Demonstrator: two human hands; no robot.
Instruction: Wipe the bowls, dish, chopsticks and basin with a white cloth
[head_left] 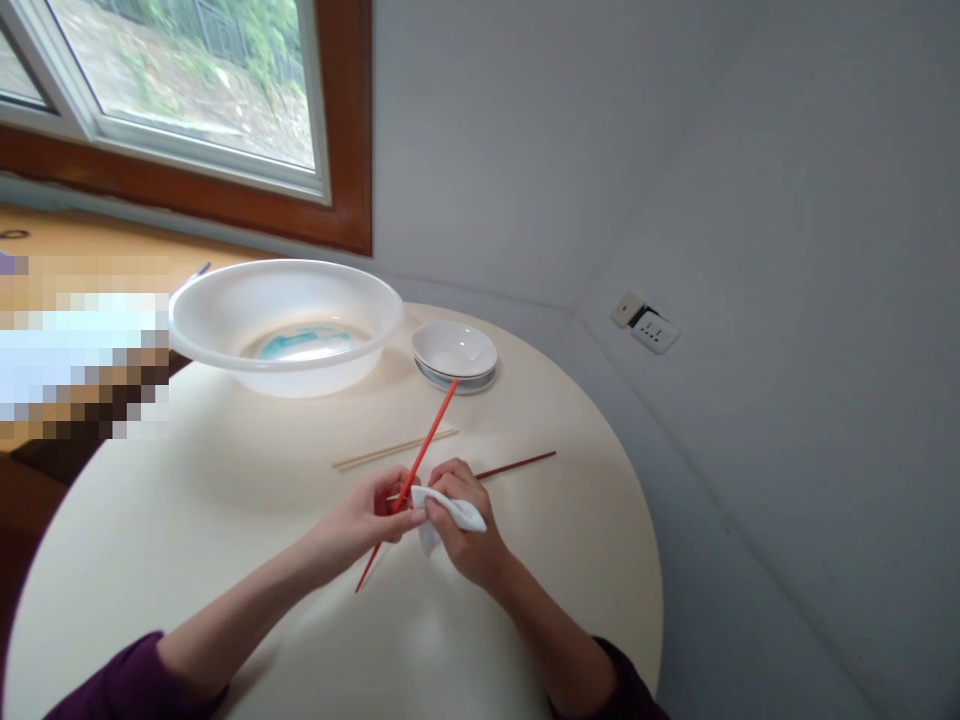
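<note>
The left hand [382, 505] is closed around the red stick [431, 437], gripping it near its middle, with the thumb along the near side and the fingers curled behind. The red stick slants above the bench [150, 560]: its thick end points up and away towards the bowls, its thin end down and back towards the person. Whether it is one stick or two held flush, I cannot tell.

The right hand [472, 525] pinches a folded white cloth [454, 508] between thumb and fingers, just beside the red stick. The two hands are close together, and the tip of the left thumb reaches the edge of the cloth.

Beyond the hands, two pale sticks [394, 451] lie on the bench, almost side by side. A dark stick [521, 464] lies to the right, its near end hidden behind the right hand.

Farther back, a white bowl [450, 345] sits on top of another dish [469, 386], both near the far edge of the bench. To their left stands a wide, translucent basin [285, 375], with a blue patch showing at its bottom. Past the basin is a window [202, 80]; a socket [656, 330] is on the wall [787, 300] at the right.
</note>
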